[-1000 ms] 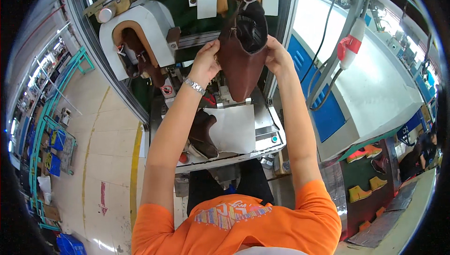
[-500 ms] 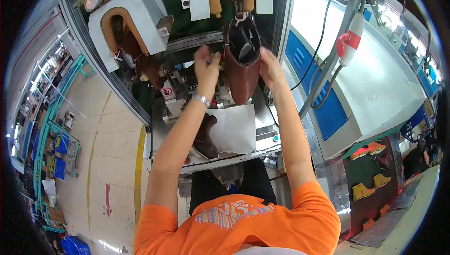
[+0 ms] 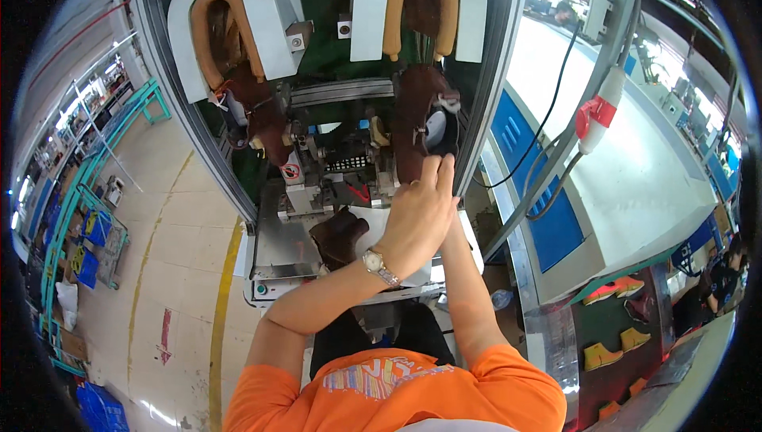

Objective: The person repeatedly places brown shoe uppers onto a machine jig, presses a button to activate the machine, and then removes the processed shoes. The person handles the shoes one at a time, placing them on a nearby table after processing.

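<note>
A brown leather boot (image 3: 413, 118) hangs below the right arched mould of the machine, its pale and dark lining showing on the right. My left hand (image 3: 421, 214) reaches across to its lower end, fingers pressed together on the boot's edge. Behind it, my right hand (image 3: 455, 203) is mostly covered, and its fingers do not show. At the left station a second brown boot (image 3: 266, 118) sits under its own mould. Another brown leather piece (image 3: 340, 235), shaped like a boot, lies on the machine's front ledge, left of my hands.
Two white housings with tan padded arches, the left mould (image 3: 208, 15) and right mould (image 3: 456, 3), stand at the back. A metal upright (image 3: 496, 75) and a hanging cable with a red-white plug (image 3: 594, 118) are on the right. Yellow boots (image 3: 603, 355) lie at lower right.
The right boot has turned and now sits below the right mould. My left hand has crossed to the right in front of my right hand, and the view has shifted.
</note>
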`<action>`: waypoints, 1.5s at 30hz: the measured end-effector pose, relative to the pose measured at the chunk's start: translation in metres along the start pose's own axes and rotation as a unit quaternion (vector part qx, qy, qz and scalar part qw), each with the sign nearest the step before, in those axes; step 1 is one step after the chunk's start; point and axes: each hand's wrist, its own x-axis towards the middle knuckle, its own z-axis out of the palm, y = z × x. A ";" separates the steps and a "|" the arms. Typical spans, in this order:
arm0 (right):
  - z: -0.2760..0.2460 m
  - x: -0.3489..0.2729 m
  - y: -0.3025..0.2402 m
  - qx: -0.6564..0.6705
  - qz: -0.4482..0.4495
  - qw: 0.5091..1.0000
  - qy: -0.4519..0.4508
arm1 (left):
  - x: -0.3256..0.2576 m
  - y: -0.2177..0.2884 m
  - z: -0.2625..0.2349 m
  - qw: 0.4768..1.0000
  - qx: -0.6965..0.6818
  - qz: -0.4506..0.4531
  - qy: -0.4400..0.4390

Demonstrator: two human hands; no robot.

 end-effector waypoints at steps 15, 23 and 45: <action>-0.022 0.038 0.002 -0.041 -0.012 0.998 0.047 | -0.018 -0.014 0.039 0.999 0.005 -0.039 0.034; -0.030 0.048 0.001 -0.060 -0.007 0.996 0.064 | -0.019 -0.020 0.042 0.999 0.009 -0.031 0.019; -0.232 -0.086 -0.023 -0.749 -0.061 0.551 0.364 | -0.089 -0.090 -0.037 0.953 -0.263 -0.084 0.126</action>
